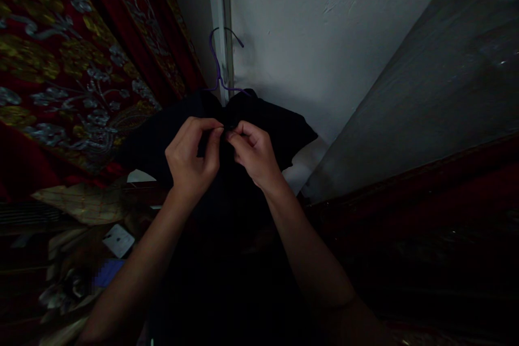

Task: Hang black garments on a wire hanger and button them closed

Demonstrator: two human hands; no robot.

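Observation:
A dark shirt (275, 119) hangs on a purple wire hanger (219, 65) in front of me, its short sleeves spread to both sides. My left hand (192, 151) pinches the front of the shirt just below the neckline, thumb against forefinger. Close beside it, my right hand (253, 151) is closed on the other side of the same front opening. The fingertips of both hands almost meet. Whether a button lies between them is too dark to tell. The lower part of the shirt merges into black shadow.
A pale wall (324, 38) with a narrow vertical strip (223, 5) stands behind the hanger. Red cloth with gold and silver embroidery (73, 59) fills the left. At lower left lie a white phone-like object (118, 240), a blue item (108, 272) and assorted clutter.

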